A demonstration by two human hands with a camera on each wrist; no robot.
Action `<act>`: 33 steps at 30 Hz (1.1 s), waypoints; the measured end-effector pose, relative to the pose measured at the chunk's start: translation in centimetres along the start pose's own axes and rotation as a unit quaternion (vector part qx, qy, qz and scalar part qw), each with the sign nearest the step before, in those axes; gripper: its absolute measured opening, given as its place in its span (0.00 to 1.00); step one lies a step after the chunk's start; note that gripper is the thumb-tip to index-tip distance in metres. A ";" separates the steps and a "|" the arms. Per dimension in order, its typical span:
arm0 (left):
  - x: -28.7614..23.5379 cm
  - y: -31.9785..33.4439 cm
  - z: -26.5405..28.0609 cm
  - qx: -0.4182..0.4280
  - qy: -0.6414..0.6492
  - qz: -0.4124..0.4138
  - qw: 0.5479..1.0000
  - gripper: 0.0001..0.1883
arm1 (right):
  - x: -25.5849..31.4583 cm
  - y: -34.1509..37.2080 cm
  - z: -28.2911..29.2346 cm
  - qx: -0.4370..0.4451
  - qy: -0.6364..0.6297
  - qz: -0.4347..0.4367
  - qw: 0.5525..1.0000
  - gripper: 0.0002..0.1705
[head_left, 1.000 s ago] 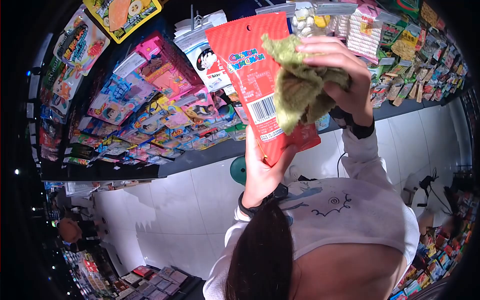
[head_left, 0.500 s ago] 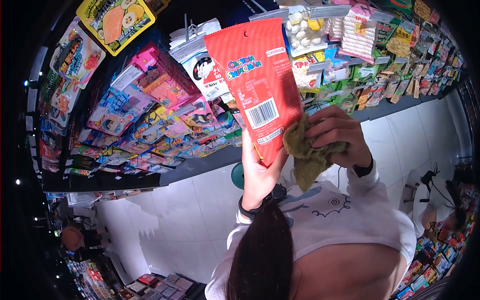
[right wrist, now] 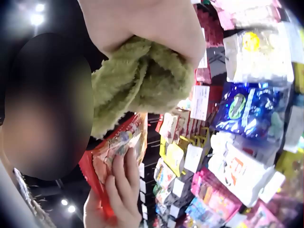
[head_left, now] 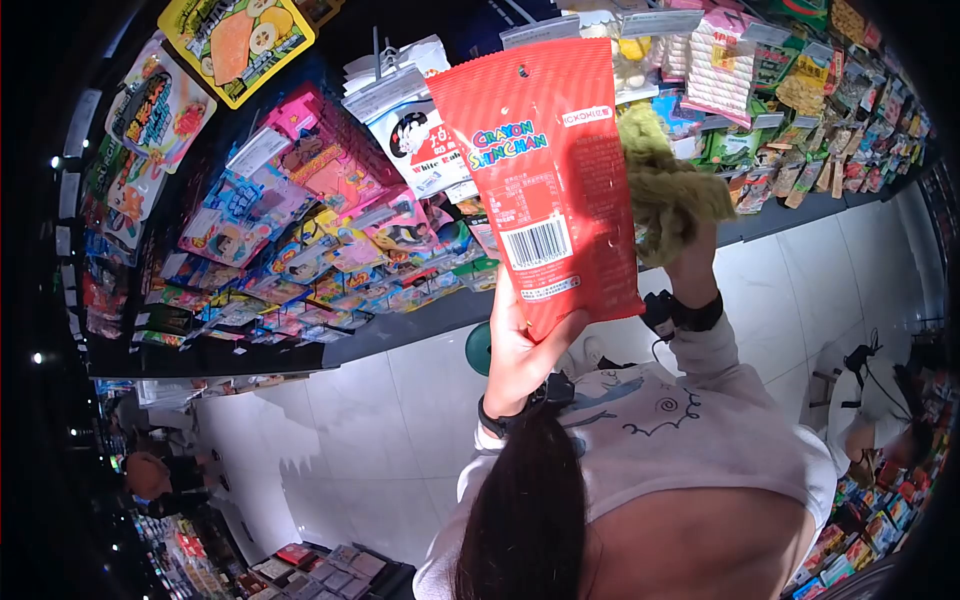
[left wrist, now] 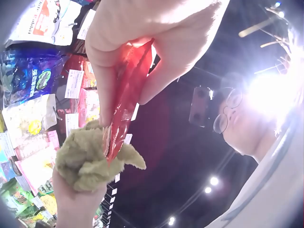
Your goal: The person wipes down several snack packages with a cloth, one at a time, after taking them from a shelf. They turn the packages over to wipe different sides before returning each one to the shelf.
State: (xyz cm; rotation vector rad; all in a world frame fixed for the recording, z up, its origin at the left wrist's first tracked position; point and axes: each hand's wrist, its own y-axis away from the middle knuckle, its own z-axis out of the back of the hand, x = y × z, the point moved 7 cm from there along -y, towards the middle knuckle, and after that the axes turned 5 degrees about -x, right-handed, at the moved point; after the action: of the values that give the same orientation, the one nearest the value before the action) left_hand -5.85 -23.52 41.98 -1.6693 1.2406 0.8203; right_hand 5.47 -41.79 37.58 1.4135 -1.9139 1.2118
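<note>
In the head view the left hand (head_left: 522,350) grips the lower end of a red snack bag (head_left: 560,200), thumb in front, its barcode side toward the head camera. The left wrist view shows the bag (left wrist: 126,99) edge-on, pinched between thumb and fingers of the left hand (left wrist: 152,33). A green fluffy cloth (head_left: 675,190) is bunched in the right hand (head_left: 695,265), beside and partly behind the bag; most of its fingers are hidden by the cloth. In the right wrist view the right hand (right wrist: 147,23) holds the cloth (right wrist: 142,80) above the bag (right wrist: 118,156).
Hanging snack packets (head_left: 330,160) fill the shelf on the left and ahead, with more packets (head_left: 720,60) at the right. A green round object (head_left: 480,348) is on the tiled floor (head_left: 370,440). Other people stand at the far left and far right.
The cloth moved from in front of the bag down to its lower right edge, then up and partly behind the right edge. The bag has turned slightly and shifted right, still in the left hand.
</note>
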 end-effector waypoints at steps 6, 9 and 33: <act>0.2 0.5 1.3 -0.051 0.042 0.014 0.998 0.39 | -4.2 3.9 -2.7 -0.007 -0.205 -0.199 0.958 0.23; -0.2 0.8 1.6 -0.057 0.033 -0.002 0.998 0.38 | -4.5 5.5 -2.7 0.030 -0.145 -0.205 0.968 0.23; 5.9 1.8 3.2 -0.119 0.249 0.135 0.952 0.31 | 5.4 4.0 -9.1 0.186 0.306 0.325 0.876 0.18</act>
State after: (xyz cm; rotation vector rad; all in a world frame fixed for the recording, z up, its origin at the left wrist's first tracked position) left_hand -5.95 -23.07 35.07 -2.0076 1.8077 0.7532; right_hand -1.28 -36.45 44.83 0.3760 -1.7642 2.1182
